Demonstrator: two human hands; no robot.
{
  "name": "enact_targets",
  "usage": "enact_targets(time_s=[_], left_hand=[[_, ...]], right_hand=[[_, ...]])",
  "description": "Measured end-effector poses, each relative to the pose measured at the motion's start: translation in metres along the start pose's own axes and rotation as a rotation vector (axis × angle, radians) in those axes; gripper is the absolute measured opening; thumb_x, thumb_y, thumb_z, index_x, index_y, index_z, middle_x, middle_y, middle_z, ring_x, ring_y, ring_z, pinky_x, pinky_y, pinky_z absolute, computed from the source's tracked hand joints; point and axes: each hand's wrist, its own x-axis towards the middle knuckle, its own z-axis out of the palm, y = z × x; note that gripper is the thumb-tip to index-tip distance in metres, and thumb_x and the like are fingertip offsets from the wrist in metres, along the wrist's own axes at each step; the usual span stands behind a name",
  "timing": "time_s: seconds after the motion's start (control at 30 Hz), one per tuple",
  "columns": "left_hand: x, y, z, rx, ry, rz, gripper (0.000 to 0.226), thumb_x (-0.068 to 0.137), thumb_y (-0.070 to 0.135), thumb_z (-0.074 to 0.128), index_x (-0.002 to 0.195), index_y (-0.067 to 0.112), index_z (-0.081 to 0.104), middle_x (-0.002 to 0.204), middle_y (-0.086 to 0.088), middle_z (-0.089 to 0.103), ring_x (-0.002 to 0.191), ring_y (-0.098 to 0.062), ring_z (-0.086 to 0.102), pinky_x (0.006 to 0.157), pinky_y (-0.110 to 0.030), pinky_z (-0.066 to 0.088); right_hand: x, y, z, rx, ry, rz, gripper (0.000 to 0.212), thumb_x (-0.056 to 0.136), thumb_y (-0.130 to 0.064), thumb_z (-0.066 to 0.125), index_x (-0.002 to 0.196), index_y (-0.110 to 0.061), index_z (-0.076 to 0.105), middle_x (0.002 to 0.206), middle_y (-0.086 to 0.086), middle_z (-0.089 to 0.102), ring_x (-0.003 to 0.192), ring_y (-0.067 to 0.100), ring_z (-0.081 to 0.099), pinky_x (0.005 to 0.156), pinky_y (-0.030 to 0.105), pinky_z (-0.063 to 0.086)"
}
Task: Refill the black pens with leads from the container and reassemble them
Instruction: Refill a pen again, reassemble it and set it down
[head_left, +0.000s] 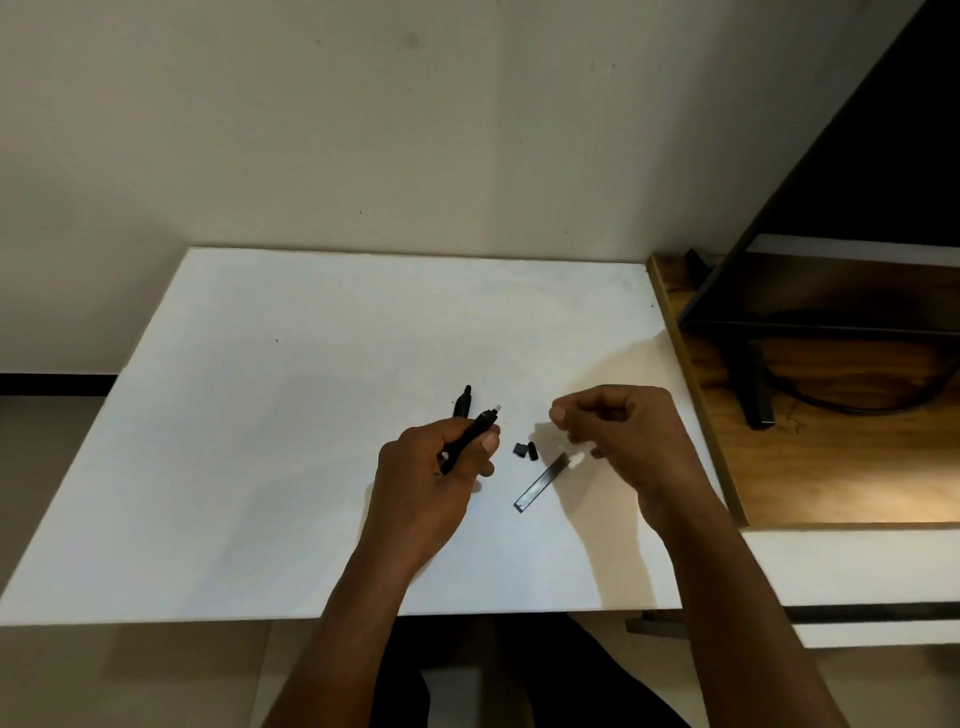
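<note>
- Black pen (480, 427) sits tilted in the left hand (441, 470), above the middle of the tabletop (249, 467). Its open end points up and away, and the fingers are wrapped round the barrel.
- A second pen (462, 401) lies on the tabletop just behind the held one.
- Two small black caps (525, 450) rest side by side between the hands.
- The lead container (537, 486) lies flat beside the caps, with a whitish stopper (575, 460) at its far end, under the right hand (628, 431).
- The right hand hovers with fingers curled and thumb tip near the forefinger. Whether it pinches a lead I cannot tell, as a lead would be too thin to see.
- Judged risk: a lead fed at an angle to the narrow opening would likely snap, or slip free and vanish against the tabletop.
- The loose caps are close to both wrists, so a careless sweep could roll them away.
- Nudging the container with its stopper off could spill the leads.
</note>
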Motion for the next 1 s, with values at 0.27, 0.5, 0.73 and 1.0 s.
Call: enact_targets(time_s=[0.27,0.5,0.73,1.0], left_hand=[[-0.001,0.002,0.0,-0.004,0.011,0.064,0.032,0.097,0.03,0.059,0.126,0.045,0.06,0.074,0.015,0.075,0.065,0.001,0.069,0.055,-0.015,0.05],[-0.001,0.004,-0.004,0.066,-0.018,0.141,0.037,0.102,0.027,0.05,0.126,0.055,0.047,0.073,0.013,0.074,0.053,-0.001,0.063,0.059,-0.03,0.057],[0.0,0.003,-0.002,0.063,-0.028,0.156,0.029,0.102,0.026,0.051,0.12,0.048,0.052,0.072,0.011,0.074,0.048,-0.002,0.06,0.056,-0.033,0.057],[0.0,0.002,0.0,0.016,-0.045,0.149,0.028,0.101,0.025,0.053,0.118,0.047,0.053,0.073,0.012,0.073,0.045,-0.005,0.058,0.05,-0.026,0.052]], right_hand=[[-0.001,0.005,0.02,-0.561,-0.07,-0.133,0.013,0.077,-0.02,0.083,0.089,-0.024,0.082,0.082,-0.008,0.076,0.077,0.008,0.065,0.068,0.02,0.05],[-0.003,0.004,0.028,-0.639,-0.04,-0.141,0.011,0.078,-0.016,0.08,0.086,-0.025,0.08,0.083,-0.005,0.075,0.076,0.01,0.064,0.066,0.023,0.047],[-0.003,0.006,0.03,-0.658,-0.023,-0.165,0.012,0.08,-0.012,0.073,0.083,-0.023,0.076,0.085,-0.006,0.072,0.08,0.013,0.064,0.067,0.024,0.049],[0.001,0.0,0.028,-0.242,0.097,-0.174,0.004,0.084,-0.017,0.075,0.086,-0.021,0.075,0.08,-0.009,0.073,0.076,0.003,0.064,0.06,0.008,0.046]])
